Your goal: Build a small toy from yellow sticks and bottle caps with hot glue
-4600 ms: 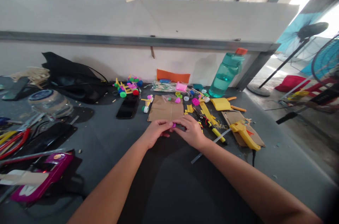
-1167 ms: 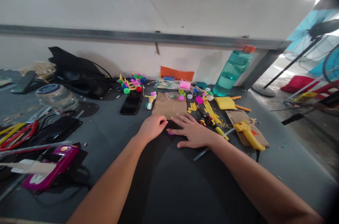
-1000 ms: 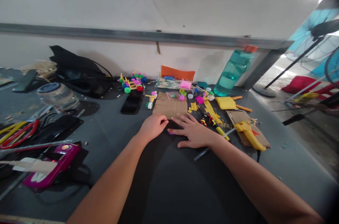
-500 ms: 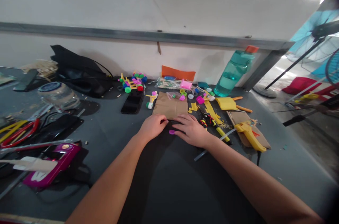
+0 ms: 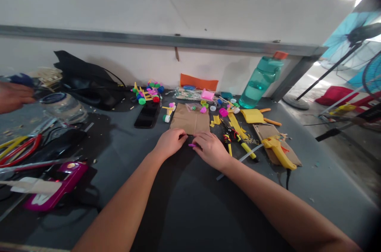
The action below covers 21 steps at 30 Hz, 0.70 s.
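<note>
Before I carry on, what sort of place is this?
Probably a craft workshop: the dark table holds a yellow glue gun, brown cardboard and a cluster of small colourful models with round wheel-like parts.

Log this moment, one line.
left hand: at cardboard edge, grip unclear; right hand: touching purple piece; another person's hand: left of jar

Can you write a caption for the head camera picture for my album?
Right hand touching a small purple piece, left hand by the creased cardboard, yellow glue gun at right.
</note>
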Motion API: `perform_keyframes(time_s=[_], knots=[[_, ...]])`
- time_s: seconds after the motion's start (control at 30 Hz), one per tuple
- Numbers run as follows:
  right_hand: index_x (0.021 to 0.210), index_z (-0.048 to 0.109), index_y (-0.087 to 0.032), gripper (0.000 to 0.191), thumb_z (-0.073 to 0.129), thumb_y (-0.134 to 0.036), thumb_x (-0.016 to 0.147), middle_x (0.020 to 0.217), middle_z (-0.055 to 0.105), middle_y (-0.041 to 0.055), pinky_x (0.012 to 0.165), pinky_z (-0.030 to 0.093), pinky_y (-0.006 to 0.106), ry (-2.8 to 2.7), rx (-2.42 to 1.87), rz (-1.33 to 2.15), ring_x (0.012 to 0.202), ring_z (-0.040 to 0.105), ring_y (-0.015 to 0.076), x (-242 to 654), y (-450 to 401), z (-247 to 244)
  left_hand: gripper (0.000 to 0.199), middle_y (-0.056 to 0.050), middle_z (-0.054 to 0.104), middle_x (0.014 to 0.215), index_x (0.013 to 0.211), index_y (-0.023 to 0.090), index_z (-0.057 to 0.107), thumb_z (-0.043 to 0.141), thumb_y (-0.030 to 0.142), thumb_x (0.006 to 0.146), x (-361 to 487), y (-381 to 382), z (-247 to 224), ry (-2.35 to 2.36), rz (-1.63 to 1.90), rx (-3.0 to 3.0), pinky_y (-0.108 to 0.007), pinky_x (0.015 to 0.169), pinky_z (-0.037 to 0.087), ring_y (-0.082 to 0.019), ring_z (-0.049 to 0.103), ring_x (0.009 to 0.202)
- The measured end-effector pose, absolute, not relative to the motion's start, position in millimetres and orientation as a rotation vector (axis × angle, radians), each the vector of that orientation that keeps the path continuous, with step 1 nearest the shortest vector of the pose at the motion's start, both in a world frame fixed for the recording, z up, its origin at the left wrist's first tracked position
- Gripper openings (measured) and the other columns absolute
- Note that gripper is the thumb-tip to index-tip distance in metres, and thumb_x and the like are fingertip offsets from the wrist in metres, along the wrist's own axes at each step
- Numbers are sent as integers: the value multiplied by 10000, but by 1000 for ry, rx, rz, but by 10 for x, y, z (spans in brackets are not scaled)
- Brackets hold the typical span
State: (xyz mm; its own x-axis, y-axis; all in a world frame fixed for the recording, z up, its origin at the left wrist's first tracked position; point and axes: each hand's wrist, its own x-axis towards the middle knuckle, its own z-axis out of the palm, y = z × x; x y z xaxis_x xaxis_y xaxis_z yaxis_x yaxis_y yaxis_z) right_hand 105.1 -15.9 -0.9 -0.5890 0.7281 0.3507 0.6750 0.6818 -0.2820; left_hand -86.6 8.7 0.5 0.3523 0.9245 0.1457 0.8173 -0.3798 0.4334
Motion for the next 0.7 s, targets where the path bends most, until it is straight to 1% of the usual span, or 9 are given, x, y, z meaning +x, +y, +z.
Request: perform_keyframes(time_s=[0.17, 0.33, 0.43, 0.5, 0.57, 0.6, 0.7], knots=[[922, 632, -199, 155, 617, -313, 818, 1070, 633, 83, 879, 401, 376, -2529, -974, 166, 1078, 514, 234, 1056, -162, -15, 194, -23, 644, 813, 796, 210, 616, 464, 313, 859, -869, 88, 6, 1538, 533, 2327, -260, 638, 372, -165, 573, 754], [904, 675, -231, 154, 607, -343, 822, 1067, 642, 62, 893, 406, 375, -2486, -894, 244, 1083, 523, 222, 1097, -148, -4, 184, -13, 649, 811, 799, 215, 620, 471, 307, 856, -878, 97, -3, 1545, 538, 2319, -258, 623, 366, -161, 576, 747], [883, 691, -237, 148, 568, -312, 848, 1071, 646, 54, 908, 411, 366, -2449, -863, 311, 1070, 537, 204, 1099, -147, 33, 189, -17, 652, 817, 816, 216, 630, 468, 304, 856, -883, 98, 3, 1541, 529, 2310, -256, 619, 363, -161, 578, 748], [918, 693, -235, 171, 535, -267, 863, 1082, 643, 63, 922, 409, 368, -2447, -879, 312, 1081, 533, 199, 1099, -159, 64, 195, -22, 652, 817, 818, 214, 633, 466, 307, 855, -887, 96, 8, 1538, 523, 2308, -255, 616, 361, -162, 579, 746], [1019, 673, -245, 221, 506, -267, 876, 1182, 600, 76, 952, 386, 399, -2507, -905, 276, 1154, 485, 217, 1102, -181, 95, 196, -24, 651, 812, 812, 211, 633, 467, 306, 852, -889, 92, 11, 1540, 521, 2310, -254, 610, 358, -162, 578, 741], [1081, 651, -253, 255, 494, -296, 883, 1260, 550, 84, 971, 365, 426, -2565, -909, 250, 1207, 438, 236, 1104, -194, 108, 193, -25, 650, 808, 808, 210, 633, 467, 300, 851, -891, 91, 12, 1541, 521, 2312, -253, 610, 357, -161, 578, 740], [1250, 538, -270, 409, 453, -443, 889, 1447, 334, 112, 1017, 269, 519, -2786, -873, 182, 1325, 269, 298, 1116, -226, 137, 181, -22, 649, 800, 800, 206, 631, 462, 255, 843, -893, 88, 12, 1547, 536, 2320, -251, 618, 358, -158, 576, 736]])
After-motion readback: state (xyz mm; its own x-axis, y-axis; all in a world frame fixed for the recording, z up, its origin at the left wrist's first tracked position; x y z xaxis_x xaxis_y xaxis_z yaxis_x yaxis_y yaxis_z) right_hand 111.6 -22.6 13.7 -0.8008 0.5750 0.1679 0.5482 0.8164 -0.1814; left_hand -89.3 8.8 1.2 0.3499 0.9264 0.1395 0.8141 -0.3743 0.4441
